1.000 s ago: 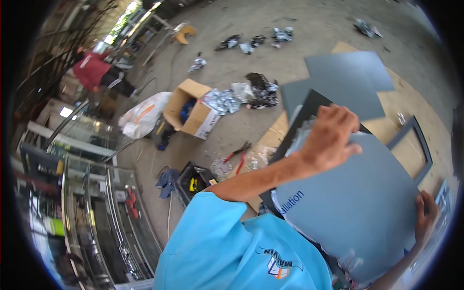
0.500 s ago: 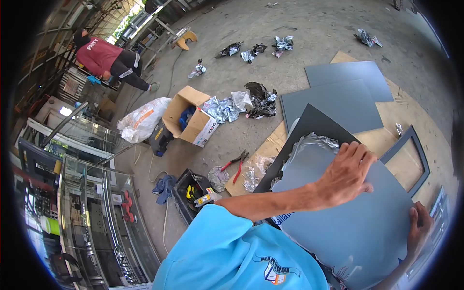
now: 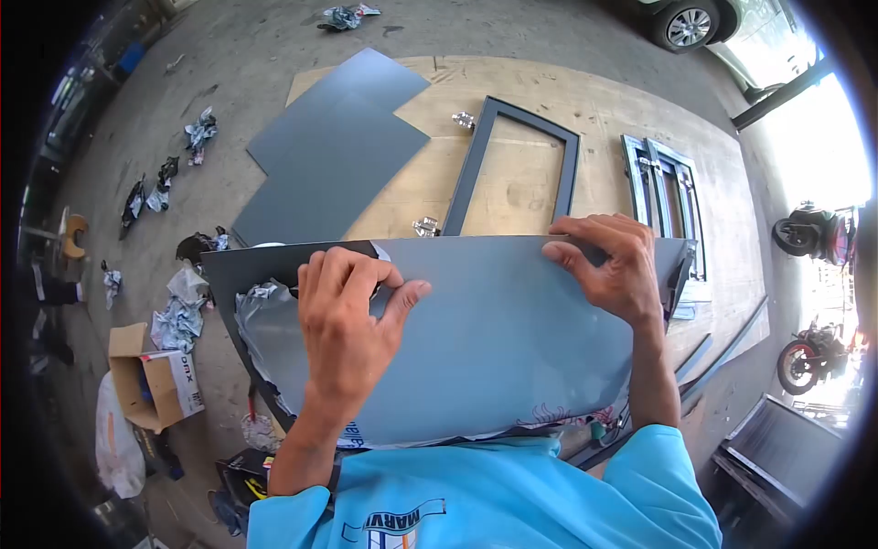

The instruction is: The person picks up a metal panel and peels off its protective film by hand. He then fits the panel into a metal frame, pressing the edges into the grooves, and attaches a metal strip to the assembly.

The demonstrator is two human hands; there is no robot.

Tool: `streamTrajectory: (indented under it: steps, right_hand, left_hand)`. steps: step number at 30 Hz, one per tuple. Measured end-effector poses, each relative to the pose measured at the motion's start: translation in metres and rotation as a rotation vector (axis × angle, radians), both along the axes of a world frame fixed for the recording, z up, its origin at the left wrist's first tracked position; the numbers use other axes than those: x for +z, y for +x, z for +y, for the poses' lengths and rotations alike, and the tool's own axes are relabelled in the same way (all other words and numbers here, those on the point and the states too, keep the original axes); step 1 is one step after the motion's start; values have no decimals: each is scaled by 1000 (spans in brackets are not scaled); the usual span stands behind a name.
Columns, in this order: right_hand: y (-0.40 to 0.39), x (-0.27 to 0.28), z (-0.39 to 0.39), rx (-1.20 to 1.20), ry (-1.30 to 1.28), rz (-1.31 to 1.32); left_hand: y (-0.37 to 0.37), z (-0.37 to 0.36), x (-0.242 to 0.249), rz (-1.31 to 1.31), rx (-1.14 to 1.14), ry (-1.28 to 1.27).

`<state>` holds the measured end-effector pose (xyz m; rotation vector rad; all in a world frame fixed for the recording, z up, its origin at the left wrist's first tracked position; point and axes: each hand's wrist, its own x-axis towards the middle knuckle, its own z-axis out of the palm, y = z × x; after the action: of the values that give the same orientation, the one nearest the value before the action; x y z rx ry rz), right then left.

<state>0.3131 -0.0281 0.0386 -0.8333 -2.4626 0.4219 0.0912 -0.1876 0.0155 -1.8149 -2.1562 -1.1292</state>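
Note:
A large grey panel lies in front of my body, its far edge raised over the boards. Crumpled silvery film hangs loose along its dark left part. My left hand is curled at the far edge, left of the middle, near a small lifted corner of film; what its fingers pinch is hidden. Toward the right end, my right hand grips the same far edge, fingers over it and thumb on the near side. Printed film shows along the near edge.
Beyond are two flat grey panels, a dark frame and more frames on brown board. An open carton, a white sack and crumpled film are at left. Motorcycles and a car wheel are at right.
The view has swung right. My left hand has moved to the left part of the far edge, and my right hand has come up from the lower right corner onto that edge.

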Motion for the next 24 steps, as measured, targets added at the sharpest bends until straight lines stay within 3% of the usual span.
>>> streamTrajectory:
  steps: [2, 4, 6, 8, 10, 14, 16, 18, 20, 22, 24]
  right_hand:
    - [-4, 1, -2, -8, -85, -15]
    - [-10, 7, -2, -69, -179, -87]
    - [-19, 4, -8, 32, 45, 142]
    - [-33, 9, -17, 112, 31, 75]
    - [-59, 9, -24, 387, -12, -40]
    - [-101, 5, -19, 648, 109, -116]
    - [-114, 13, -12, 790, 39, -46]
    - [-125, 14, -6, 832, 74, -53]
    - [-134, 21, -3, 931, 297, -211]
    - [-139, 25, -11, 868, 504, -425]
    - [-131, 32, -34, 803, 731, -563]
  left_hand:
    - [-3, -4, 2, 119, -17, -4]
    - [-1, -6, 5, -326, 41, -107]
    - [0, -9, 5, -326, 40, -95]
    - [3, -8, 4, -318, 27, -65]
    - [6, -8, 4, -660, 67, -36]
    - [2, -14, -1, -620, -16, 72]
    - [-1, -17, -1, -829, -27, 73]
    - [-4, -19, -2, -792, -27, 60]
    - [-4, -17, -4, -743, -64, 38]
    - [-4, -13, -6, -703, 65, -19]
    - [-8, -5, -10, -252, 10, 30]
